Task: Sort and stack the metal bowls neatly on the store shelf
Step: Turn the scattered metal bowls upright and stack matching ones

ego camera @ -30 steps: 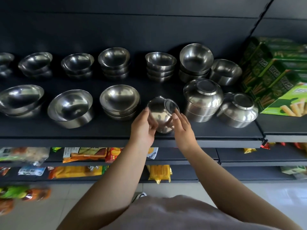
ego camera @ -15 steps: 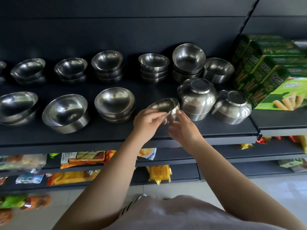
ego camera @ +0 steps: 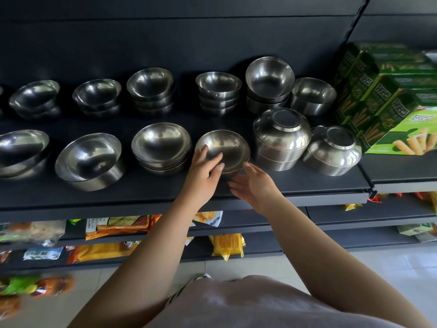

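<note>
A small metal bowl [ego camera: 227, 145] sits upright at the front of the dark shelf [ego camera: 295, 185], between a stack of shallow bowls [ego camera: 160, 143] and a stack of upside-down bowls [ego camera: 281, 136]. My left hand [ego camera: 204, 171] holds its near rim, fingers inside the bowl and thumb on the outside. My right hand [ego camera: 254, 185] hovers just in front of and below the bowl, fingers relaxed, holding nothing. Another upside-down bowl [ego camera: 331, 150] stands at the right.
More bowl stacks line the back row [ego camera: 217, 88] and the left front [ego camera: 87, 157]. Green snack boxes [ego camera: 390, 98] fill the shelf to the right. Packaged snacks [ego camera: 113, 227] lie on the lower shelves.
The small bowl was turned from on its side to upright and set down on the shelf. My right hand let go of it and drew back a little.
</note>
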Tool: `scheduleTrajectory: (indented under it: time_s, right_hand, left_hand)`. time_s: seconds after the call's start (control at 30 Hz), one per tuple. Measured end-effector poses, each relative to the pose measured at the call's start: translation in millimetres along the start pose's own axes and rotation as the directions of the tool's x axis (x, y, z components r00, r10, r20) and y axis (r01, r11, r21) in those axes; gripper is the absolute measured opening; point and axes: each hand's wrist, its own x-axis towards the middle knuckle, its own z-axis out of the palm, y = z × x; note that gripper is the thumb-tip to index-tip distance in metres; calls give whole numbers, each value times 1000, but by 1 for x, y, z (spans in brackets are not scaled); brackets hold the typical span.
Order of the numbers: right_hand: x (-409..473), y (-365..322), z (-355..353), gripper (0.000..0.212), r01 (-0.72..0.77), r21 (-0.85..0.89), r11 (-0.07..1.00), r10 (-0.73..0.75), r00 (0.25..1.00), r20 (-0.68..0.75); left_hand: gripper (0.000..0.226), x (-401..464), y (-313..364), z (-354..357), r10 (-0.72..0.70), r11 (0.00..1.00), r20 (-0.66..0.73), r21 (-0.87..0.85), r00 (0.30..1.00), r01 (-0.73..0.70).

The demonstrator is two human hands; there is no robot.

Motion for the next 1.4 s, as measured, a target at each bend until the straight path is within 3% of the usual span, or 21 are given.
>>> scheduleTrajectory:
  time_s: [0.33,0.47,0.57,0.7,0.8,0.97,1.13,1.27,1.4]
  right_hand:
    - [3,-8,1,28,98,-273,957,-133,985,-113]
    - [-2,-16,5,36,178,-588,789,-292,951,-104]
    - [-2,-21,5,36,227,-681,697,-386,918,-89]
    - [-3,-46,12,28,321,-668,671,-499,862,-87]
    - [0,-76,16,40,389,-610,691,-551,829,-96]
    - [41,-129,25,35,365,-427,827,-430,901,-62]
    - [83,-163,42,24,222,-240,945,-232,973,-14]
    - [102,-166,53,35,159,-178,971,-159,987,13]
    - [113,-164,57,42,144,-172,975,-150,988,-25]
  left_hand:
    - [38,11,17,-16,-131,956,-31,-269,991,118]
    - [39,13,23,-28,-151,955,-26,-261,988,139]
    - [38,21,23,-41,-185,909,15,-378,983,177]
    - [44,46,26,-59,-242,772,115,-578,963,263]
    - [46,68,33,-68,-263,720,115,-638,958,274]
    - [49,113,44,-66,-338,693,74,-655,938,301]
    - [44,153,53,-54,-417,697,-19,-649,909,305]
    - [51,170,58,-43,-420,768,-62,-556,905,319]
    - [49,179,58,-38,-429,731,-45,-605,902,317]
